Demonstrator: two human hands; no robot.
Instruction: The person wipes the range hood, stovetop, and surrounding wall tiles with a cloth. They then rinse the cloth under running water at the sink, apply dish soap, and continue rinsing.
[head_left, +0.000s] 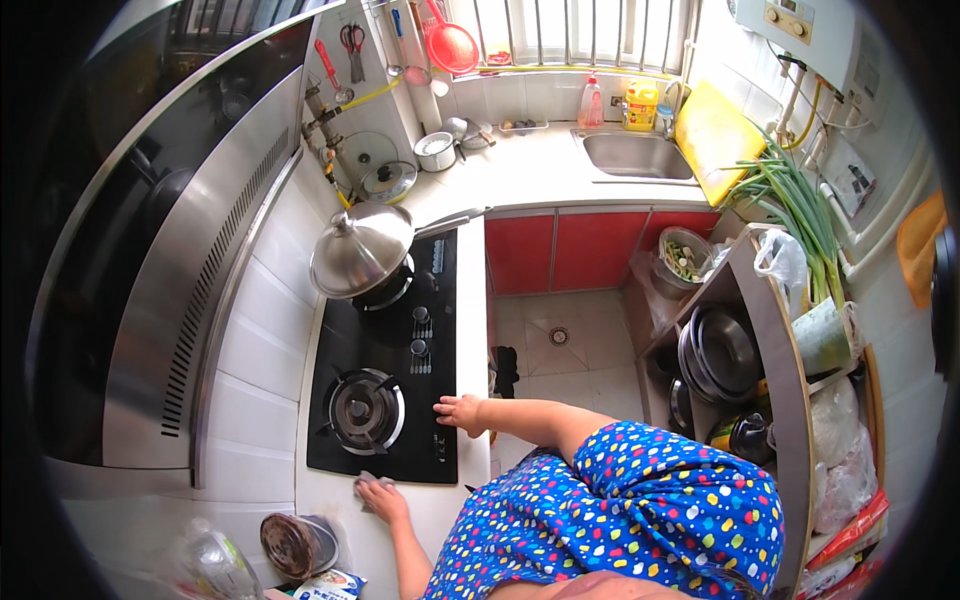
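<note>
My left hand (384, 501) presses a grey cloth (363, 487) onto the white countertop (330, 491), just off the near edge of the black glass gas hob (382, 330). Part of the cloth is hidden under the fingers. My right hand (459, 414) rests at the hob's side edge with its fingers spread and nothing in it. Between the hands and the wall is a bare burner (360, 410) with its pan support. On the other burner sits a wok with a domed metal lid (361, 251). Two control knobs (420, 349) stand on the hob.
A stained container (298, 546) and a plastic bag (217, 559) are by my left arm. The range hood (202, 300) overhangs the left side. A shelf unit (787, 352) holding metal basins (724, 352) stands behind me. A sink (637, 156) is under the barred window.
</note>
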